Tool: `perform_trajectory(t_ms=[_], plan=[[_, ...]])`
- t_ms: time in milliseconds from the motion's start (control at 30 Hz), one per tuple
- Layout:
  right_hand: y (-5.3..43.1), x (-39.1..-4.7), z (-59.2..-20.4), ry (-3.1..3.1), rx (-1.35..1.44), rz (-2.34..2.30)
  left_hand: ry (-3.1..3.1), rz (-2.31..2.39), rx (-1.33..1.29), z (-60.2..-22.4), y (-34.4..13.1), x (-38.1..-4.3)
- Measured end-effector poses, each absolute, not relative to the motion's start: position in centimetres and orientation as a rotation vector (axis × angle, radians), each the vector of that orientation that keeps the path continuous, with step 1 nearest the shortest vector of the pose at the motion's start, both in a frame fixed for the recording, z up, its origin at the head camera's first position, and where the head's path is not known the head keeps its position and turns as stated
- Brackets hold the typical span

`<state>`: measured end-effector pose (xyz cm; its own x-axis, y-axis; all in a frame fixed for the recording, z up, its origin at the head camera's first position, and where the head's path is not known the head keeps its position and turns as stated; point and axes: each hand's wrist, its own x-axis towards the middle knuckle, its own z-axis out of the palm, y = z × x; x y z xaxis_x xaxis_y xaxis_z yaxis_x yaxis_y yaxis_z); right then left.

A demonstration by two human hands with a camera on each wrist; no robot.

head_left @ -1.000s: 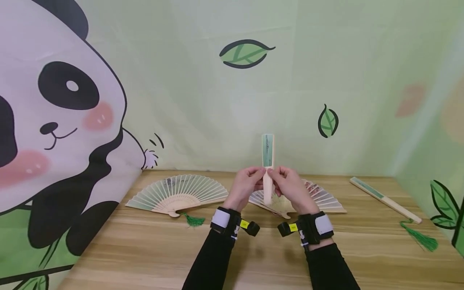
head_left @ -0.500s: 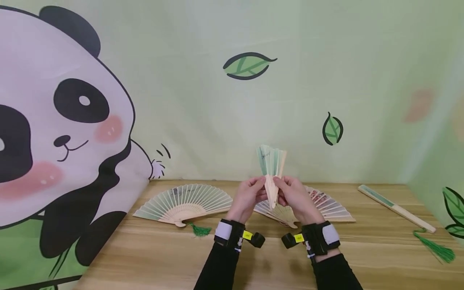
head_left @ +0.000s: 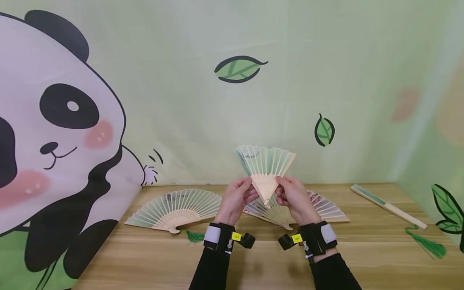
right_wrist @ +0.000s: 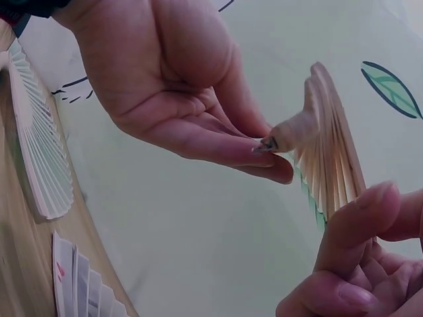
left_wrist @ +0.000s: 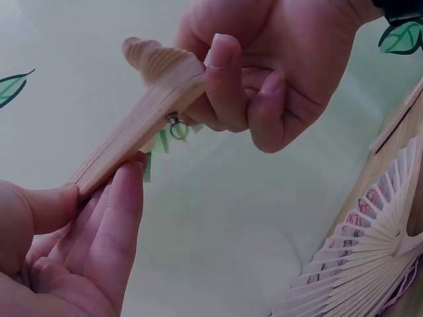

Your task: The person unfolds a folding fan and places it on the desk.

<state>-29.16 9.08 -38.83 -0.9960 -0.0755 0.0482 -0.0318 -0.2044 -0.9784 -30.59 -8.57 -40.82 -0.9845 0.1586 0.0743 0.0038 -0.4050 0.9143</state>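
Note:
A pale green folding fan with wooden ribs is held up over the table, partly spread, its pivot end down. My left hand pinches the left outer rib between thumb and fingers. On the opposite side, my right hand grips the right outer rib, thumb in front. The left wrist view shows a small metal ring at the pivot of the fan. Seen from the right wrist, the ribs stand slightly apart, with green leaf showing behind them.
A spread green fan with a green tassel lies at left. Behind my hands, another spread fan has red patterning. At right lies a folded fan with its tassel. A printed panda backdrop rises behind the table.
The held fan has gone from fully folded to partly spread as my two hands moved apart, each keeping its grip. The fans on the table stay where they were.

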Motion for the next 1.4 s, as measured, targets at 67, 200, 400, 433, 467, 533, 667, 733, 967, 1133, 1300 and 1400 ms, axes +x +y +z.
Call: perform_trajectory(t_ms=[67, 200, 400, 433, 467, 533, 667, 733, 967, 1133, 1300, 1400], plan=[[9.24, -29.15, -38.94, 1.955, -0.127, -2.427, 1.659, 2.548, 0.235, -41.01, -8.61, -30.56], [9.47, -29.2, -38.99, 1.949, -0.115, -2.454, 1.655, 2.551, 0.271, -41.16, -8.5, -30.67], [9.4, -29.05, -39.03, 1.945, -0.075, -2.436, 1.669, 2.561, 0.236, -41.39, -8.72, -30.36], [9.39, -29.01, -39.02, 1.943, -0.071, -2.44, 1.674, 2.56, 0.237, -41.38, -8.78, -30.28], [9.39, -28.98, -39.02, 1.941, -0.068, -2.443, 1.677, 2.56, 0.242, -41.37, -8.84, -30.23], [9.37, -28.92, -39.02, 1.937, -0.054, -2.446, 1.68, 2.555, 0.247, -41.29, -8.97, -30.15], [9.35, -28.8, -38.96, 1.936, -0.037, -2.443, 1.687, 2.554, 0.249, -41.08, -9.21, -29.98], [9.46, -28.67, -38.81, 1.94, -0.033, -2.441, 1.685, 2.561, 0.249, -40.99, -9.17, -29.92], [9.57, -28.36, -38.44, 1.928, -0.03, -2.451, 1.686, 2.572, 0.262, -40.97, -9.01, -29.88], [9.58, -28.4, -38.48, 1.906, 0.01, -2.469, 1.65, 2.612, 0.257, -41.13, -8.83, -29.95], [9.65, -28.41, -38.5, 1.87, 0.01, -2.508, 1.635, 2.648, 0.245, -41.19, -8.5, -29.86], [9.64, -28.35, -38.48, 1.853, 0.009, -2.537, 1.654, 2.647, 0.25, -41.17, -8.23, -29.79]])
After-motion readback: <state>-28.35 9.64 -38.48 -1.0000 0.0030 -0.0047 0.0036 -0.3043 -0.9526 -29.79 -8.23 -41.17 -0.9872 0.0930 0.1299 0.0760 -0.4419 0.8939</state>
